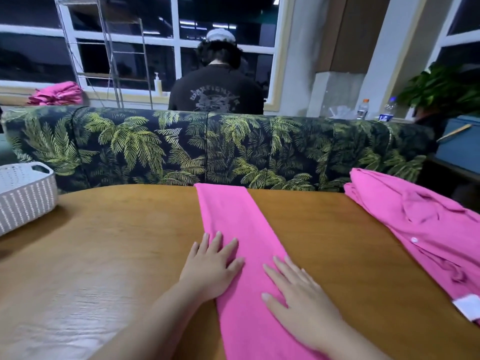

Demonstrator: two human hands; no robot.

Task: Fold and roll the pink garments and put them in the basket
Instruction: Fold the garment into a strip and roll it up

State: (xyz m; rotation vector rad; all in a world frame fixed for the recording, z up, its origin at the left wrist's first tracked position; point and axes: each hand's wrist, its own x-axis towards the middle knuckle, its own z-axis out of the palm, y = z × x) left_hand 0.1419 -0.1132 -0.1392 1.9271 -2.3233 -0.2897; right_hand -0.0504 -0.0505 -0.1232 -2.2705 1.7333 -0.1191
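A pink garment (233, 242), folded into a long smooth strip, is laid on the wooden table (117, 242), its long axis running away from the person. It is pressed flat under the left hand (211, 268) and right hand (298, 300), fingers straight and spread. A white woven basket (24, 198) is seen far left of the hands; a rumpled pink buttoned shirt (420, 224) lies to their right.

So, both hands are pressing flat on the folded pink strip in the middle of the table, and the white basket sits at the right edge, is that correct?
Not quite: the head view shows the white basket at the left edge of the table, not the right. The rest holds: the left hand and the right hand both press flat on the folded pink strip in the middle.
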